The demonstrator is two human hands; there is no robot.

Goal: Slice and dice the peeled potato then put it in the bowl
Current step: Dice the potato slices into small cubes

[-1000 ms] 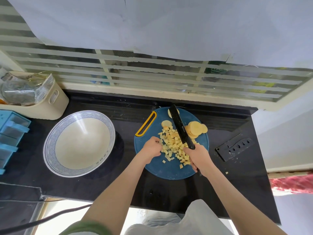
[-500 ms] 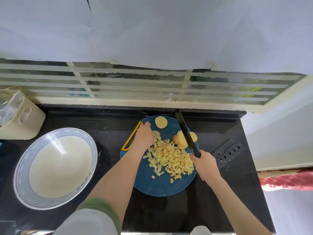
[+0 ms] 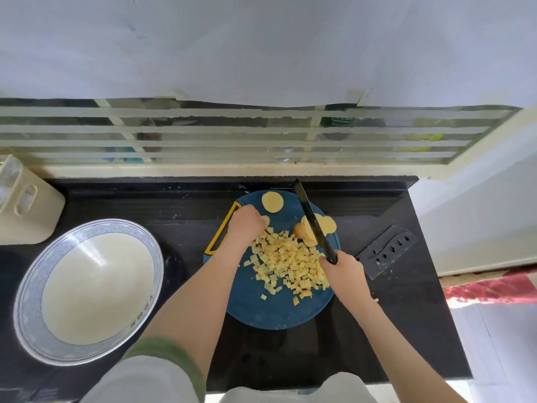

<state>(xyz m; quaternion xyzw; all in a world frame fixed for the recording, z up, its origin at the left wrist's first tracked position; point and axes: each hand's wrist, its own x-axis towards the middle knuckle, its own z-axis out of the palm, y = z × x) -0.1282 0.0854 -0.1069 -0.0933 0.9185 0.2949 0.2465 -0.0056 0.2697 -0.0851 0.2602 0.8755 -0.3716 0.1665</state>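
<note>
A round blue cutting board (image 3: 270,312) with a yellow handle lies on the black counter. A heap of diced potato (image 3: 286,264) covers its middle. One round potato slice (image 3: 272,201) lies at the board's far edge, and a few more slices (image 3: 327,225) are stacked at the right. My left hand (image 3: 244,223) is curled over a slice at the board's left, by the heap. My right hand (image 3: 344,274) grips the handle of a black knife (image 3: 311,218), whose blade points away over the stacked slices. A large empty white bowl (image 3: 37,289) with a blue patterned rim sits at the left.
A black knife sheath (image 3: 386,250) lies on the counter right of the board. A beige container (image 3: 27,209) stands at the far left. A barred window ledge (image 3: 203,170) runs behind the counter. The counter's right edge drops off near a red cloth (image 3: 491,289).
My left hand went from the diced heap up to the board's far left by a slice. My right hand drew the knife to the right, over the stacked slices.
</note>
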